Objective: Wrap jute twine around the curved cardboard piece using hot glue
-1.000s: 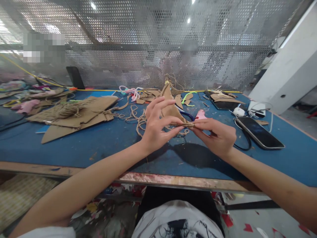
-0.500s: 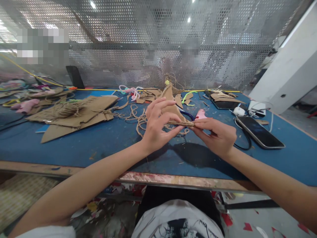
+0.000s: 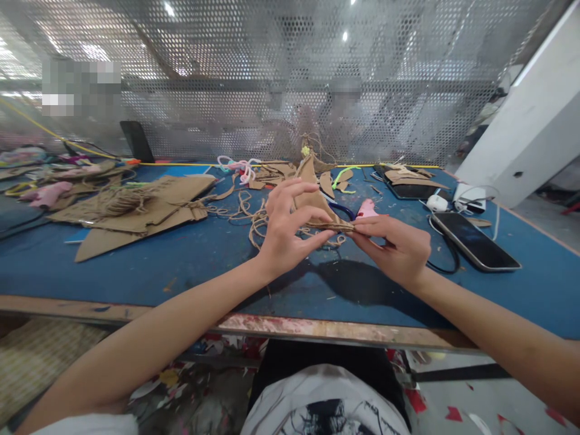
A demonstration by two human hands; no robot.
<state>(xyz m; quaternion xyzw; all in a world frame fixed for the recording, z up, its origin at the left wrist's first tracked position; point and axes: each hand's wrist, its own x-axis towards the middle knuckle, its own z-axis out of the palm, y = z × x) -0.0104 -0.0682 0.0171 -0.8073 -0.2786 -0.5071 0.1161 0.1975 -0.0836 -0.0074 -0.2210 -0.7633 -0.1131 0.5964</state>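
Note:
A tan cardboard piece (image 3: 310, 181) with cord along its near edge stands tilted between my hands, above the blue table. My left hand (image 3: 290, 226) pinches that near edge between thumb and fingers, the fingers curved. At the edge's right end, my right hand (image 3: 392, 241) grips the corner with thumb and fingertips pressed together. Loose brown twine (image 3: 256, 226) lies in loops behind and beside my left hand. Just beyond my right hand are a pink glue gun (image 3: 367, 209) and a dark blue curved handle (image 3: 342, 210), partly hidden by the cardboard.
At left, a ball of twine (image 3: 127, 202) rests on cardboard sheets (image 3: 181, 187). A phone (image 3: 475, 240), white chargers (image 3: 469, 196) and cables lie at right. Cardboard scraps (image 3: 272, 174) and pink and white fuzzy stems (image 3: 242, 168) sit at the back, before a perforated metal screen (image 3: 226, 78).
My right hand has shifted very slightly left along with the cardboard's corner. Both hands keep their hold; the rest looks the same.

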